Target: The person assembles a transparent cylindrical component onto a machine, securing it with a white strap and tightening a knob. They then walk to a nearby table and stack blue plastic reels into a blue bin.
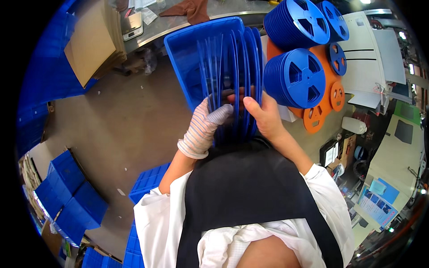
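In front of my apron, several thin blue plastic reels (pixel 245 67) stand on edge in a loose row, with narrow gaps between them. My left hand (pixel 204 125), in a striped knit glove, closes on the left part of the row, its thumb on the near side. On the other side my bare right hand (pixel 267 117) grips the outer reels, with its thumb up and its fingers partly hidden among them. Just behind the row is a blue plastic bin (pixel 178 51). The lower edges of the reels are hidden by my hands and apron.
To the right, stacks of blue reels (pixel 300 77) stand on an orange surface, beside orange reels (pixel 314 119). A metal bench (pixel 178 20) with a brown cloth (pixel 190 10) runs along the back. Cardboard sheets (pixel 91 42) and blue crates (pixel 71 187) are on the left.
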